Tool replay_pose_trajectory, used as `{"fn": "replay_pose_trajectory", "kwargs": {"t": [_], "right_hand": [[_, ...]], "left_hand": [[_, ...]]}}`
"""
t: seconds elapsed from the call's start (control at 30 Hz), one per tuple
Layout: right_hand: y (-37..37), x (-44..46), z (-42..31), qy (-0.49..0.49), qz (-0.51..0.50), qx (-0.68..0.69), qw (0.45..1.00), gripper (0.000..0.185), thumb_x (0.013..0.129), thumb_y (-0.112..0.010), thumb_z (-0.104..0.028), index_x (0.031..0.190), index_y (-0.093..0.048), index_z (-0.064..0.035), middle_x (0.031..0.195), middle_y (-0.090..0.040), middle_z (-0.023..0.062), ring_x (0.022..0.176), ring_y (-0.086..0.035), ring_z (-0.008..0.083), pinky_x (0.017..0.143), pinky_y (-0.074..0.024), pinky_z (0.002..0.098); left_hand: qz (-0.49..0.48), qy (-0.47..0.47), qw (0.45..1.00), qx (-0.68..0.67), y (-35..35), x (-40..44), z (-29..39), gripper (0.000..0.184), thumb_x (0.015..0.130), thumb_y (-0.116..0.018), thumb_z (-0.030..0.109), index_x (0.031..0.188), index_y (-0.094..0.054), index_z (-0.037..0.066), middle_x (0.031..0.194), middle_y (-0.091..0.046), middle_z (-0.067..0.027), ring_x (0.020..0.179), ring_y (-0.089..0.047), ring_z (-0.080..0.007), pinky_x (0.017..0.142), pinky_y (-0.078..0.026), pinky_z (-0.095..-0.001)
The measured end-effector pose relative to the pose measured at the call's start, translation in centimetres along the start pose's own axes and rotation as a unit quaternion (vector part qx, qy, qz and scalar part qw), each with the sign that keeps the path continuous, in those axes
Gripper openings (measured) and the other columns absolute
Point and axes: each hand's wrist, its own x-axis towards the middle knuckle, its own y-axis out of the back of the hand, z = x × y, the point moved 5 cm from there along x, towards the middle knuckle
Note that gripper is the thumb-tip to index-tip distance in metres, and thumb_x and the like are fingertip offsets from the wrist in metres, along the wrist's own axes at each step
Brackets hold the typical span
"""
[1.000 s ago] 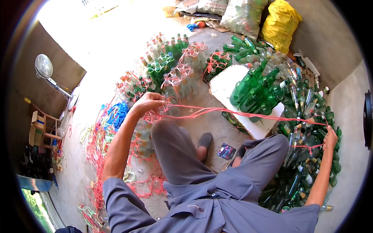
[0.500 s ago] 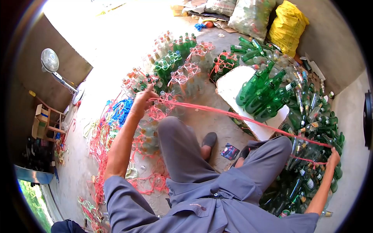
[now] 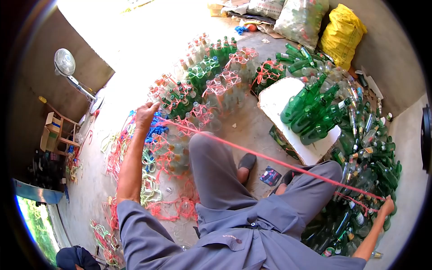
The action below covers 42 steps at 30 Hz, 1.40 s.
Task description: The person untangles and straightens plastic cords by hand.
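Observation:
A red plastic string [image 3: 270, 159] runs taut across my knees from one hand to the other. My left hand [image 3: 146, 114] is closed on its one end, out beside the bundled bottles. Low at the right, over the heap, my right hand [image 3: 386, 207] grips the other end, and a loose length trails back from it. Beyond my knees, several green bottles [image 3: 310, 110] stand close together on a white board [image 3: 271, 100]. Clear bottles tied with red string [image 3: 173, 155] stand by my left knee.
A heap of loose bottles [image 3: 378, 171] fills the right side along the wall. Tied bundles of bottles [image 3: 202, 74] stand ahead. Tangled string [image 3: 123, 148] lies at left, near a fan [image 3: 65, 62]. A yellow sack [image 3: 343, 36] leans at the back. Someone's dark head [image 3: 76, 258] shows bottom left.
My left hand has drawn outward to the left and slightly down, and my right hand has lowered, with the string stretched between them. The view has shifted slightly.

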Motion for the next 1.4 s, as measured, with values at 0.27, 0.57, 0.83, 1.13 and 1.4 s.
{"fn": "replay_pose_trajectory", "kwargs": {"t": [0.27,0.57,0.83,1.13,1.4], "right_hand": [[-2.1,-2.6,4.2,-0.001,-0.028,-0.181,0.983,0.048,0.095,-0.051,-0.037,0.09,-0.07,0.0067,0.092,-0.07,0.0234,0.087,-0.065,0.0376,0.076,-0.0457,0.0467],[-8.7,-10.5,1.4,-0.057,-0.254,-0.174,0.95,0.039,0.088,-0.06,-0.033,0.085,-0.069,0.0052,0.072,-0.067,0.0219,0.068,-0.064,0.0372,0.068,-0.0465,0.0467],[-12.6,-14.5,-9.6,0.265,-0.131,-0.104,0.95,0.04,0.097,-0.057,-0.032,0.1,-0.067,0.0067,0.086,-0.07,0.0194,0.082,-0.067,0.0244,0.077,-0.0489,0.0355],[-10.6,-36.4,-40.0,0.42,-0.334,0.139,0.832,0.033,0.09,-0.067,-0.023,0.113,-0.066,0.0008,0.111,-0.067,0.0175,0.102,-0.064,0.032,0.092,-0.0492,0.0371],[-17.9,-48.0,-38.3,0.455,-0.587,0.064,0.666,0.035,0.086,-0.069,-0.024,0.112,-0.062,-0.0013,0.086,-0.067,0.0179,0.079,-0.067,0.0345,0.071,-0.052,0.0424]], "left_hand": [[0.088,0.022,0.995,0.051,3.6,-0.5,-1.9,0.032,0.086,-0.071,0.027,0.071,-0.068,0.0,0.056,-0.057,0.0008,0.052,-0.046,-0.0058,0.049,-0.038,-0.0283],[0.086,0.043,0.995,0.017,3.4,-0.3,-2.2,0.028,0.085,-0.072,0.025,0.073,-0.068,0.0,0.059,-0.058,0.0,0.054,-0.045,-0.0063,0.051,-0.037,-0.028],[0.125,0.048,0.99,0.04,4.4,0.5,-7.2,0.024,0.083,-0.069,0.022,0.075,-0.07,0.0,0.062,-0.061,-0.0023,0.059,-0.052,-0.0092,0.057,-0.042,-0.0306],[0.117,0.097,0.988,0.03,4.8,-0.2,-9.5,0.02,0.085,-0.066,0.019,0.079,-0.071,0.001,0.062,-0.057,0.0027,0.056,-0.045,-0.0066,0.054,-0.038,-0.0288],[0.036,0.154,0.986,-0.046,4.4,-1.7,-9.4,0.02,0.087,-0.066,0.016,0.1,-0.069,0.0,0.079,-0.068,-0.0038,0.068,-0.058,-0.0088,0.058,-0.045,-0.0235]]}}
